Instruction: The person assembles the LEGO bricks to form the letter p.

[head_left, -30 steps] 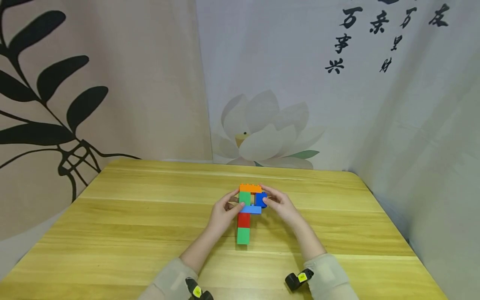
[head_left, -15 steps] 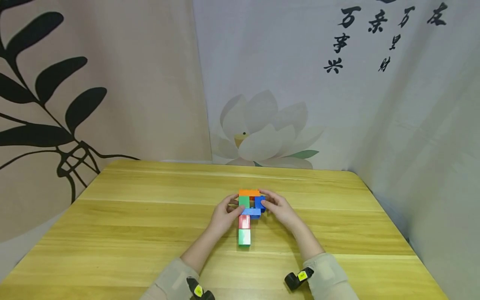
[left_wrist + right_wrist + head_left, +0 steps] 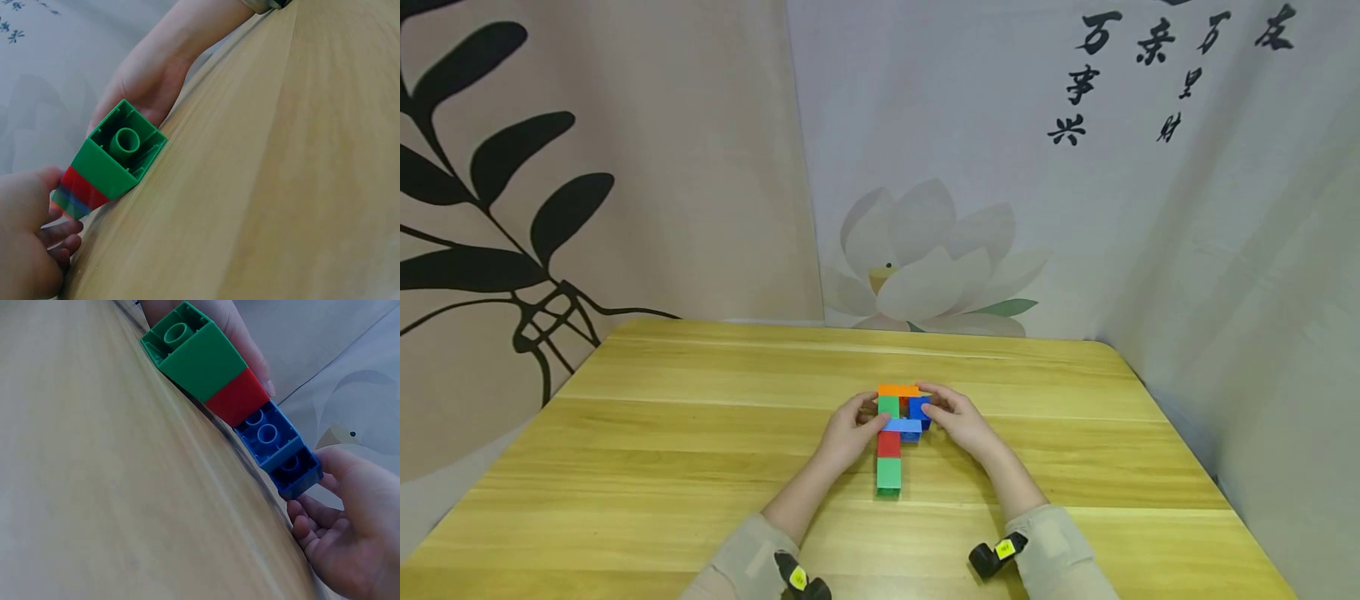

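Note:
Both hands hold one structure of joined toy building bricks over the table. Its lower stem has a green brick (image 3: 889,474) at the near end and a red brick (image 3: 889,445) behind it. Beyond these come a light blue brick (image 3: 902,425), a second green brick (image 3: 888,407) and an orange brick (image 3: 898,390) at the far end. My left hand (image 3: 847,437) pinches the left side, thumb by the light blue brick. A dark blue brick (image 3: 919,408) on the right is pinched by my right hand (image 3: 961,423). The right wrist view shows the hollow underside of the dark blue brick (image 3: 295,473).
The wooden table (image 3: 700,433) spreads around the hands. Behind it hangs a printed curtain (image 3: 940,150) with a lotus, dark leaves and writing. Each sleeve carries a black wrist camera, such as the right one (image 3: 997,557).
The brick structure has tilted and shifted slightly toward the near side, showing the underside of its near green brick. Both hands keep their grip and move with it.

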The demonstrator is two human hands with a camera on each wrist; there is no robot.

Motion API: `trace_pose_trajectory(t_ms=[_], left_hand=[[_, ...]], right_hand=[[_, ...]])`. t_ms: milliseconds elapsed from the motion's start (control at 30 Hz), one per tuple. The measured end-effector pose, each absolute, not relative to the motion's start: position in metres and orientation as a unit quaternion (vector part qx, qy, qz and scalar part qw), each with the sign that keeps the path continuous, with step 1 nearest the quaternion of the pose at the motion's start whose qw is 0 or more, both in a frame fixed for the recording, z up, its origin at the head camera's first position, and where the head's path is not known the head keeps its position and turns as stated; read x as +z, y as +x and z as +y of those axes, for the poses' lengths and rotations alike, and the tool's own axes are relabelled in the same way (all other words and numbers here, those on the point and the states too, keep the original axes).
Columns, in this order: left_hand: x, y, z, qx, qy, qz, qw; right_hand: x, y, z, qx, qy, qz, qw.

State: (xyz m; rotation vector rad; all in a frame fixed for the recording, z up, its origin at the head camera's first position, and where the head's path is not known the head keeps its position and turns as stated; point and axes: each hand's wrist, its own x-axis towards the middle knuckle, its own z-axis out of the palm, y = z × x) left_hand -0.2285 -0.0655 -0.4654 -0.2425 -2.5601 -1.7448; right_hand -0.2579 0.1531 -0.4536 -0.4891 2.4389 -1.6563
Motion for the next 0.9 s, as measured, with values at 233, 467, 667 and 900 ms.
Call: trace_pose_trajectory(t_ms=[233, 467, 667, 900], left_hand=[[-0.4664, -0.2311, -0.0651, -0.539, -0.085, -0.838, 0.014], [-0.4645, -0.2289, -0.0657, -0.509, -0.078, -0.857, 0.023], [-0.4656, -0.2291, -0.0654, -0.494, -0.068, -0.867, 0.026], [-0.4665, -0.2290, -0.0654, -0.496, -0.065, -0.865, 0.028]], right_hand=[[-0.4640, -0.2654, 0.1552, -0.531, -0.169, 0.827, 0.072], [-0.4633, -0.2641, 0.1543, -0.512, -0.167, 0.840, 0.072], [-0.4638, -0.2631, 0.1540, -0.511, -0.163, 0.841, 0.075], [-0.4653, -0.2626, 0.1542, -0.512, -0.171, 0.839, 0.065]])
